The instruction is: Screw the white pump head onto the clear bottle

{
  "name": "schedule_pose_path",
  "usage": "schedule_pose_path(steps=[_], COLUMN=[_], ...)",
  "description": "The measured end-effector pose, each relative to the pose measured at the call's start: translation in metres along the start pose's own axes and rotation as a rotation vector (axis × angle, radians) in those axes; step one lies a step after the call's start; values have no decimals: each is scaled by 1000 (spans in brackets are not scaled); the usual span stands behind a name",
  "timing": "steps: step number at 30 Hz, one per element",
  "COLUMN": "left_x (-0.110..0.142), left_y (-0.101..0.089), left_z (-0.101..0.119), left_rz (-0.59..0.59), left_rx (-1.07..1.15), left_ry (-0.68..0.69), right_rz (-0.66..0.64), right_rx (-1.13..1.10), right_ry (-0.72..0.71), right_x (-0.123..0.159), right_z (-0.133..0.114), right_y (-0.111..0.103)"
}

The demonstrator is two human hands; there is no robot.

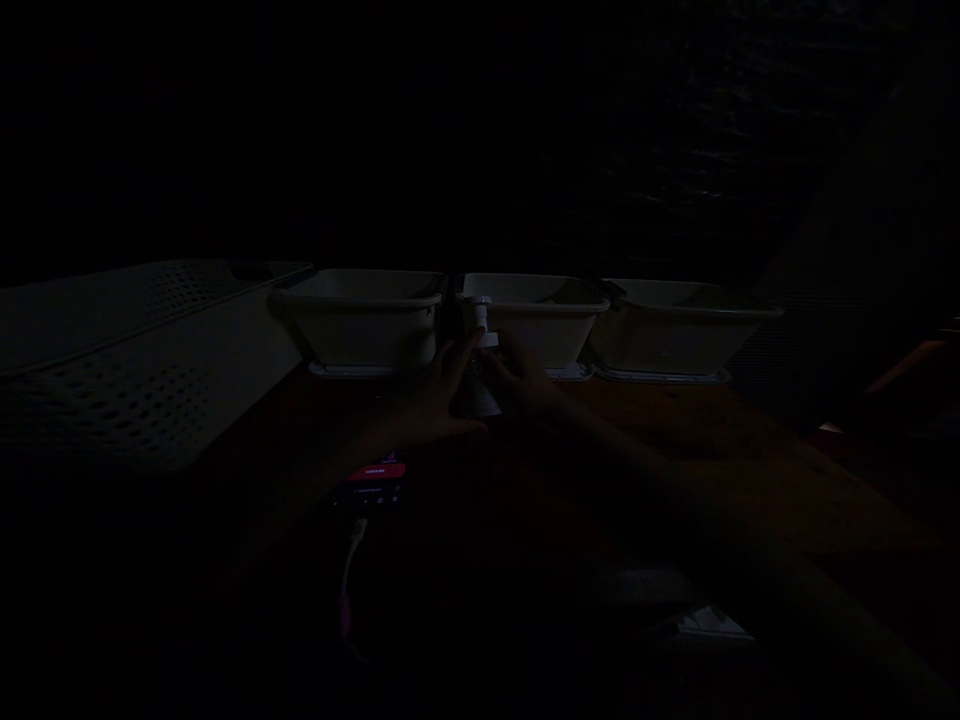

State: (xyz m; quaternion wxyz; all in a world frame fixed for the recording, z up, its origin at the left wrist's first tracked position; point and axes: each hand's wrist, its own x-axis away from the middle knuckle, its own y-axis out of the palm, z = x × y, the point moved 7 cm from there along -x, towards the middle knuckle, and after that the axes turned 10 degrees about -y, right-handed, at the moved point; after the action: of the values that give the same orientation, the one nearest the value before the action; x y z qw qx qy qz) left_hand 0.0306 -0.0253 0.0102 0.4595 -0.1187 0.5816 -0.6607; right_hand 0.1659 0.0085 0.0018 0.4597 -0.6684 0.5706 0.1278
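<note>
Clamping its fingers on the white-topped bottle (478, 402) near the neck, the right hand (526, 384) held it before the middle tub (562, 335), while the left hand (439, 395) curved along the other side, its grip too dark to tell.

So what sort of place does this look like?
Perhaps a domestic room or workspace, though it is very dark: a brown wooden tabletop, three pale rectangular tubs and a pale perforated plastic basket suggest it.
</note>
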Motion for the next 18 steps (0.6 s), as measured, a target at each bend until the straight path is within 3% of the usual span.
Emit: schedule_pose_path(steps=[18], left_x=[1], left_y=[-2], left_z=[1], left_rz=[-16], left_rx=[14], left_ry=[-15], right_rz=[13], right_rx=[-19], right_ry=[14], right_x=[0], right_z=[-1], right_y=[1])
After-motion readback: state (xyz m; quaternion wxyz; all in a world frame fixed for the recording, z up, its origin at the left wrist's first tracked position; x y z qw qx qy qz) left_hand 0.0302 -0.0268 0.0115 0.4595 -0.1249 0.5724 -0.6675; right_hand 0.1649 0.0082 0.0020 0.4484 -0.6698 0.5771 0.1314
